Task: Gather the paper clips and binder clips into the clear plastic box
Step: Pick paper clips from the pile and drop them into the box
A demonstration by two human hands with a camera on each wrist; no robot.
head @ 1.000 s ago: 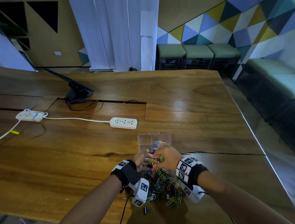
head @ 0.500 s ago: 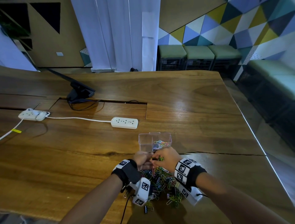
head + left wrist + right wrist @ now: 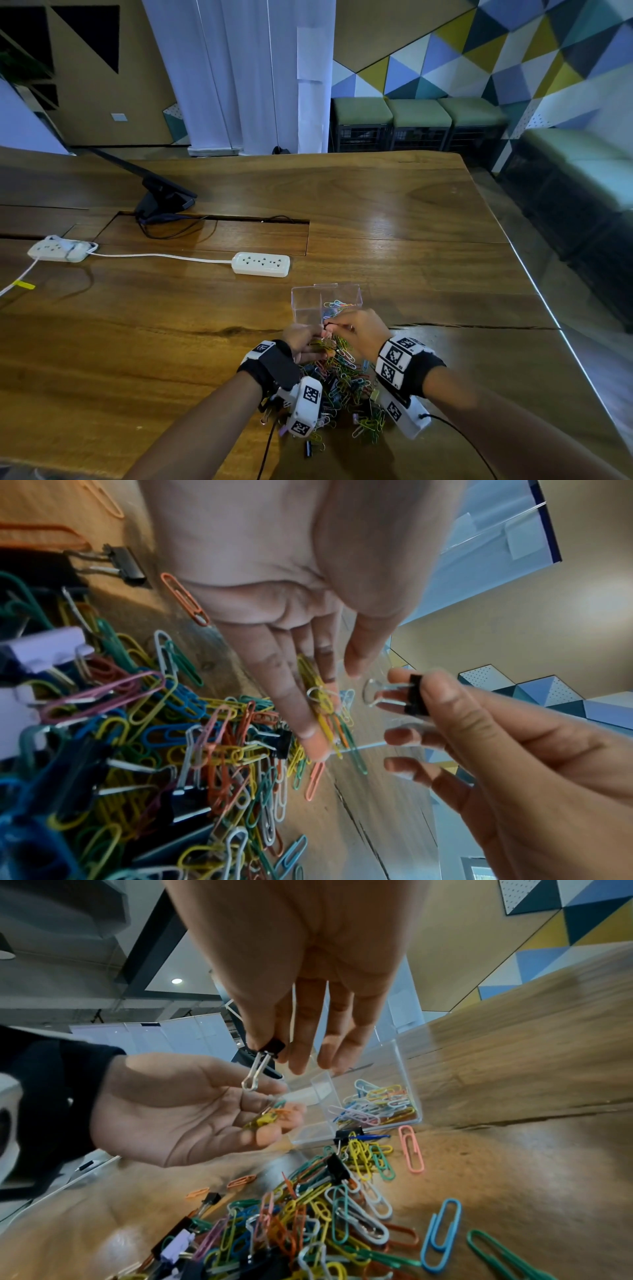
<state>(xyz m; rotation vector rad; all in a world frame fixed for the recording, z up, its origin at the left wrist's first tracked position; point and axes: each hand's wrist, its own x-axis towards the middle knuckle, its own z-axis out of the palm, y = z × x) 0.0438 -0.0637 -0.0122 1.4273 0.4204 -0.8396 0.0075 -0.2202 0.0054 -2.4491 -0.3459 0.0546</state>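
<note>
My right hand [image 3: 301, 969] pinches a small black steel binder clip [image 3: 272, 1047] by its rigid body; light, wire handles swing freely. My left hand [image 3: 178, 1110], fingers loosely cupped, cradles slippery coloured wire paper clips [image 3: 270, 1118] beside the clear plastic box [image 3: 400, 1069].

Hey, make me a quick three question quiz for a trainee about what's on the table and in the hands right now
1. True or false: the right hand pinches a black binder clip.
2. Which compartment of the clear plastic box holds paper clips in the head view: A the left one, B the right one?
3. What lies on the fingers of the open left hand?

Key
1. True; its wire handles hang down over the left palm.
2. B; the left one looks empty.
3. A few coloured paper clips, yellow and orange among them.
</note>
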